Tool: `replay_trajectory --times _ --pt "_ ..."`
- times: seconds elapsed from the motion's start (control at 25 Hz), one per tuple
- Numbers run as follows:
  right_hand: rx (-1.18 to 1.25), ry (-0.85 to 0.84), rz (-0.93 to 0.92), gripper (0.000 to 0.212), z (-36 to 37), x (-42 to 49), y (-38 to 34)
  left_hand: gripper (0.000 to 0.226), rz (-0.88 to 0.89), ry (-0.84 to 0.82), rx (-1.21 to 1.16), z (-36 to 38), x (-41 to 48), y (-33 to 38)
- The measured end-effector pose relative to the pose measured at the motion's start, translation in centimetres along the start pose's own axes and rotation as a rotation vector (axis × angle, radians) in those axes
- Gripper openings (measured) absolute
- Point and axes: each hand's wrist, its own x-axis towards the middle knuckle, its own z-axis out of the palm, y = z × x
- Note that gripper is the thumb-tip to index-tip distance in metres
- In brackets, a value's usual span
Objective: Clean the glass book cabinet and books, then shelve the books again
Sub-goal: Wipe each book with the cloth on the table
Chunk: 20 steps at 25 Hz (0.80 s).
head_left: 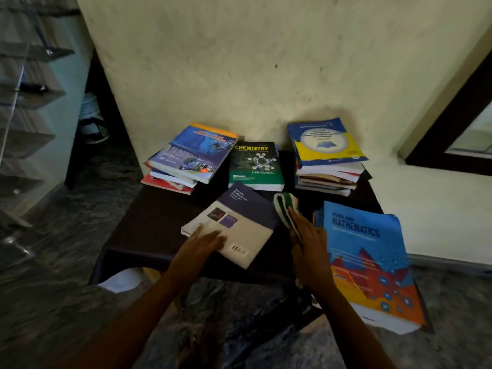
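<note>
Discrete-mathematics book (pixel 241 222), navy band above a pale cover, lies flat and turned at an angle on the near middle of the dark low table (pixel 149 230). My left hand (pixel 198 247) rests on its near left corner, fingers straight and released, pressing the cover. My right hand (pixel 308 245) stands edge-on just right of the book and grasps a folded green-and-white cloth (pixel 283 207); the cloth sticks out past my fingertips, close to the book's far right corner. Whether it touches the book I cannot tell; the frame is blurred here.

Behind the book: a green chemistry lab manual (pixel 256 166), lying on top of another book. To its left, a slanted pile of books (pixel 191 155); to its right, a taller pile topped by a blue-and-yellow mathematics volume (pixel 326 143). At the table's near right, a large blue-and-orange mathematics book (pixel 368 259) on top of others, overhanging the edge.

Far left: the glass cabinet (pixel 24 115), its shelves seen obliquely. Behind the table, a cream wall (pixel 266 62).
</note>
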Motion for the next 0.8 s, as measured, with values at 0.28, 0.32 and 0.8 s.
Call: replay_trajectory --times 0.28,0.32,0.8 --pt "-0.016 -0.195 -0.003 0.056 3.9 0.7 -1.4 0.040 -0.634 0.206 -0.052 1.8 -5.6 2.2" --pt "-0.024 -0.205 -0.040 0.057 4.4 1.6 -1.8 0.041 -0.794 0.214 -0.155 2.3 -6.1 2.9" --pt "-0.438 -0.510 -0.036 0.056 17.1 8.2 -2.4 0.006 -1.595 0.360 -1.530 2.0 -3.6 3.5"
